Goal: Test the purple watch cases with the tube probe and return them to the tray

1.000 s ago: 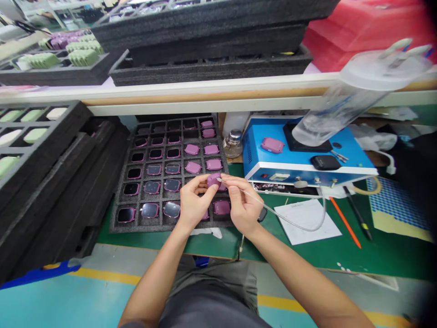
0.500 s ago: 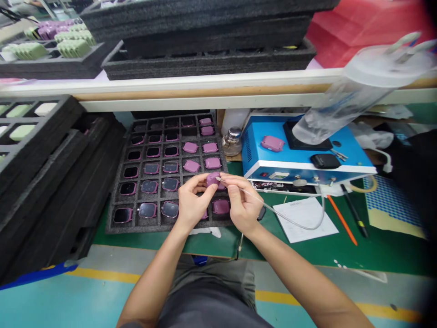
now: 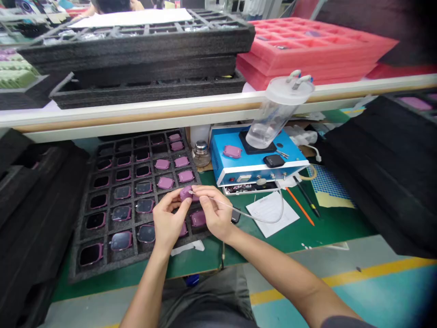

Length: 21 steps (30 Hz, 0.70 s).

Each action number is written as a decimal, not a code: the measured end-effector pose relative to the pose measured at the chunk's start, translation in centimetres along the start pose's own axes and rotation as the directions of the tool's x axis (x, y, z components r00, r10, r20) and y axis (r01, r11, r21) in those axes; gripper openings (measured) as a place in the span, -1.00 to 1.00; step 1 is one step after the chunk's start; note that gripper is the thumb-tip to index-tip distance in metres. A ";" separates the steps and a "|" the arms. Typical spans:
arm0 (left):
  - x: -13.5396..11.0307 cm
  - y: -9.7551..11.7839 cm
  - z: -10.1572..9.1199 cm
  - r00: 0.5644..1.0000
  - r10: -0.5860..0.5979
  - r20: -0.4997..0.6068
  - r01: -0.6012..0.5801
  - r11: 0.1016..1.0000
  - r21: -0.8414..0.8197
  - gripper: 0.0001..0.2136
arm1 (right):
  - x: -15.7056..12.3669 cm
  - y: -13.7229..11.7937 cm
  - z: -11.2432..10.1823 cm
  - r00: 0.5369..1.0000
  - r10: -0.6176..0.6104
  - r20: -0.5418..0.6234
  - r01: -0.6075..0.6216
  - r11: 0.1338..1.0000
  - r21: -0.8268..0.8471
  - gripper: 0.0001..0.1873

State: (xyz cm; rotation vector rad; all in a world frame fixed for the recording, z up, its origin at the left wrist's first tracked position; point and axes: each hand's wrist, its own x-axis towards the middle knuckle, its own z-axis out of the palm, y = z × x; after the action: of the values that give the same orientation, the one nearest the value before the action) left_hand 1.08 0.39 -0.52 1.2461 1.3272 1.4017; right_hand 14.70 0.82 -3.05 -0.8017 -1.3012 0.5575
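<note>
My left hand [image 3: 168,220] pinches a small purple watch case [image 3: 186,192] between thumb and fingers, above the right side of a dark foam tray [image 3: 112,264]. My right hand [image 3: 216,213] grips the end of a thin clear tube [image 3: 251,216], its pale tip against the case. Whether the tip sits inside an opening cannot be made out. In the tray's compartments lie dark-screened watch faces [image 3: 121,240] and purple watch cases [image 3: 165,182]. From my right hand the tube loops back to the front of a blue box-shaped machine [image 3: 221,161].
A clear cylinder [image 3: 269,116] stands on the machine beside another purple case [image 3: 232,151]. Paper [image 3: 273,212], an orange stick [image 3: 300,206] and a black pen [image 3: 307,197] lie at the right. Dark foam stacks [image 3: 382,173] flank the bench, below a shelf edge [image 3: 153,116] crossing in front.
The camera view has turned to the right, so hands, tray and machine appear further left and lower. Both hands keep the same hold on the watch case and tube.
</note>
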 end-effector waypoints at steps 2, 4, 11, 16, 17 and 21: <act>0.0 0.0 0.0 1.000 0.003 -0.004 -0.003 1.000 0.001 -0.71 | 0.0 0.0 0.0 1.000 -0.008 -0.001 0.008 1.000 0.014 -0.82; 0.0 0.0 0.0 1.000 0.004 -0.007 -0.004 1.000 0.002 -0.70 | 0.0 0.0 0.0 1.000 -0.009 0.000 0.009 0.999 0.031 -0.82; 0.0 -0.1 -0.1 1.000 0.009 -0.002 -0.009 1.000 0.003 -0.71 | -0.1 0.2 0.0 1.000 0.002 0.004 -0.003 0.999 0.043 -0.81; -0.1 -0.2 -0.2 1.000 0.010 -0.007 -0.010 1.000 0.008 -0.70 | -0.1 0.2 0.0 1.000 0.004 0.004 -0.004 1.000 0.022 -0.82; -0.1 -0.2 -0.2 1.000 0.011 -0.005 -0.011 1.000 0.008 -0.70 | -0.1 0.2 0.0 1.000 0.005 0.005 -0.005 1.000 0.023 -0.82; -0.1 -0.2 -0.1 1.000 0.015 -0.004 -0.015 1.000 0.004 -0.70 | -0.2 0.2 0.0 1.000 0.016 0.005 -0.016 0.999 0.028 -0.81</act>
State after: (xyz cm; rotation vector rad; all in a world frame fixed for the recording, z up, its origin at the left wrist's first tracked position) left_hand 0.93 0.33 -0.76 1.2587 1.3260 1.4132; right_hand 14.72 0.76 -3.30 -0.7887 -1.2897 0.5899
